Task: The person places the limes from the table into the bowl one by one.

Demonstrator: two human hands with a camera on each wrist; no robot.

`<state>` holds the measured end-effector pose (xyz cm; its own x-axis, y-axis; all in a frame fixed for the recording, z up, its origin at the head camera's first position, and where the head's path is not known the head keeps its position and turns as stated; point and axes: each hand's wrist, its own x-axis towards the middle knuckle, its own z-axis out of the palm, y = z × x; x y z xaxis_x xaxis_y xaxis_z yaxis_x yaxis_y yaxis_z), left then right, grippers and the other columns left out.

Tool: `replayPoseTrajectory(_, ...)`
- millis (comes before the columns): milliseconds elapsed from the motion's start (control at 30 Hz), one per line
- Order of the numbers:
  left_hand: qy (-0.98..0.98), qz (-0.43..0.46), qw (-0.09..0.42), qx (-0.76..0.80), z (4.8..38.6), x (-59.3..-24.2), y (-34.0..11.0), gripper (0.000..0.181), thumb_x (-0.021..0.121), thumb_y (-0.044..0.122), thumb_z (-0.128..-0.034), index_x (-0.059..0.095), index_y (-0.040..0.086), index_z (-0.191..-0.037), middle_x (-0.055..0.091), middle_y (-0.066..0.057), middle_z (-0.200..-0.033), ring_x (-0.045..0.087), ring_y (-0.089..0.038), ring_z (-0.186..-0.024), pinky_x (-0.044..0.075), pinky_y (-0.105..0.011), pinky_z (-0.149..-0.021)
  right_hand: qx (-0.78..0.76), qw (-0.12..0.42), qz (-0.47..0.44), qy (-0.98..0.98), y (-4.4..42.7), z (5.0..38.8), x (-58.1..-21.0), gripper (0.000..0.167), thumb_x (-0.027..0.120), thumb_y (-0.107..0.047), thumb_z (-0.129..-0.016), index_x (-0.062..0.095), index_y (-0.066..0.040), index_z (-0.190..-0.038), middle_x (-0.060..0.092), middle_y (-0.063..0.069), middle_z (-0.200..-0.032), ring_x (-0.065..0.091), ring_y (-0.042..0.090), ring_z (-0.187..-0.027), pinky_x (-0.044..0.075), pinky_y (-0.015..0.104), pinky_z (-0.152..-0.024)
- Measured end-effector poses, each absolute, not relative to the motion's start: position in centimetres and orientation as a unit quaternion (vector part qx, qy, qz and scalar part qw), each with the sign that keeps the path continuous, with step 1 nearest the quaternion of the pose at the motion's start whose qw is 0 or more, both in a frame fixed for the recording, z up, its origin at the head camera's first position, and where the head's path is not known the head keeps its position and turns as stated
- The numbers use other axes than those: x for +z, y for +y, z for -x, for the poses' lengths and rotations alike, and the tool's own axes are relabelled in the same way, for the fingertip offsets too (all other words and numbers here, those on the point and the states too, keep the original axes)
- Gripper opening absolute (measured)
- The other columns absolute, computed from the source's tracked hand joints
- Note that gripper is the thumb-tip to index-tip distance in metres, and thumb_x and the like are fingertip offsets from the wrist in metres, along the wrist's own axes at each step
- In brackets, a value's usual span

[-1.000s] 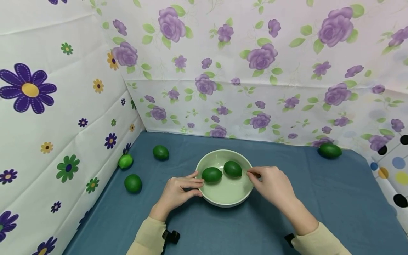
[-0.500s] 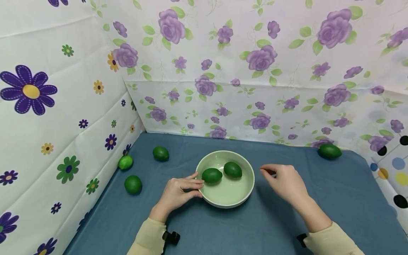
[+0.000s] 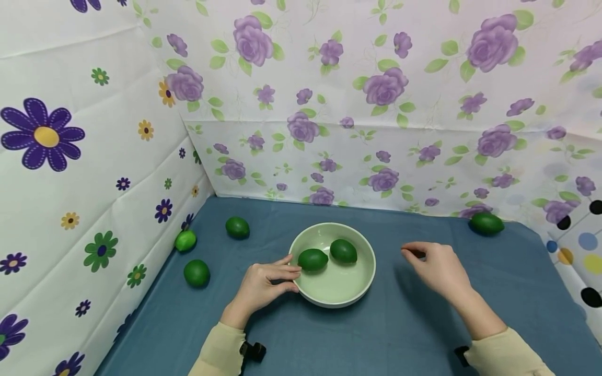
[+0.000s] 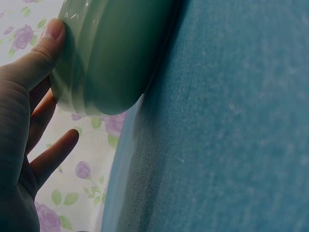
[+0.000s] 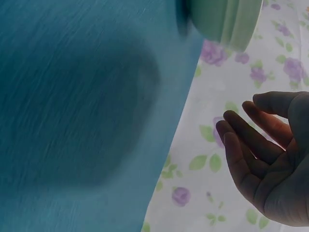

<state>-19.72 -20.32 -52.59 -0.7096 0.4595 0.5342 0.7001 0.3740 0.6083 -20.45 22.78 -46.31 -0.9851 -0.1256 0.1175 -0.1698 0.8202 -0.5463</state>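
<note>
A pale green bowl stands on the blue cloth, with two dark green limes inside, one at the left and one at the right. My left hand grips the bowl's left rim; in the left wrist view its thumb presses the outer wall of the bowl. To the right of the bowl, my right hand is held above the cloth, touching nothing. The right wrist view shows the fingers of this hand loosely bent, with a gap to the thumb and nothing held.
Three green fruits lie left of the bowl: a dark one at the back, a brighter one by the left wall and a dark one nearer. Another lime lies at the far right. Flowered sheets stand behind and at the left.
My right hand has left the bowl's right rim and moved away to the right. The left hand, the bowl and the fruits have stayed in place.
</note>
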Motion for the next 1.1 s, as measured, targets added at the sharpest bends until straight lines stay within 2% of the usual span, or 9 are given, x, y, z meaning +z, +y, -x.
replayPoseTrajectory(100,-0.817,0.354,0.136,-0.435,19.7,-52.6,-20.3,0.033,0.094,0.020,-0.0798,0.087,0.007,-0.109,0.080,0.001,-0.117,0.068,-0.038,-0.127,0.057,-0.023,-0.098,0.294,0.023,-0.069,-0.953,23.5,20.6,-46.5,0.028,0.068,-0.030,-0.108,0.080,-0.014,-0.128,0.079,0.009,-0.117,0.075,0.030,-0.099,0.062,0.051,-0.078)
replayPoseTrajectory(400,-0.816,0.354,0.137,-0.435,19.7,-52.7,-20.3,0.033,0.094,0.021,-0.0804,0.087,0.007,-0.109,0.080,0.002,-0.118,0.067,-0.036,-0.127,0.057,-0.024,-0.098,0.270,-0.006,-0.054,-0.961,26.4,21.4,-47.1,0.034,0.067,-0.030,-0.109,0.077,-0.008,-0.133,0.077,0.017,-0.122,0.075,0.031,-0.097,0.061,0.050,-0.073)
replayPoseTrajectory(633,-0.816,0.352,0.131,-0.439,19.7,-52.8,-20.4,0.033,0.093,0.021,-0.0810,0.087,0.008,-0.110,0.079,0.003,-0.118,0.067,-0.036,-0.129,0.058,-0.024,-0.098,0.245,-0.014,-0.032,-0.969,29.0,22.2,-47.0,0.036,0.064,-0.029,-0.110,0.075,-0.005,-0.135,0.073,0.024,-0.127,0.073,0.037,-0.098,0.060,0.052,-0.072)
replayPoseTrajectory(800,-0.815,0.353,0.135,-0.439,19.8,-53.0,-20.5,0.033,0.094,0.021,-0.0805,0.087,0.007,-0.109,0.080,0.003,-0.118,0.067,-0.037,-0.128,0.059,-0.025,-0.097,0.233,-0.015,-0.014,-0.972,30.7,22.7,-47.0,0.038,0.062,-0.029,-0.110,0.073,-0.004,-0.136,0.072,0.026,-0.126,0.073,0.036,-0.092,0.059,0.050,-0.067)
replayPoseTrajectory(1100,-0.816,0.354,0.137,-0.437,19.7,-52.9,-20.4,0.033,0.094,0.022,-0.0805,0.087,0.008,-0.110,0.080,0.003,-0.118,0.067,-0.038,-0.127,0.057,-0.024,-0.098,0.212,-0.022,0.009,-0.977,33.1,23.3,-47.7,0.040,0.061,-0.029,-0.110,0.072,-0.001,-0.137,0.070,0.029,-0.129,0.072,0.039,-0.095,0.058,0.051,-0.067)
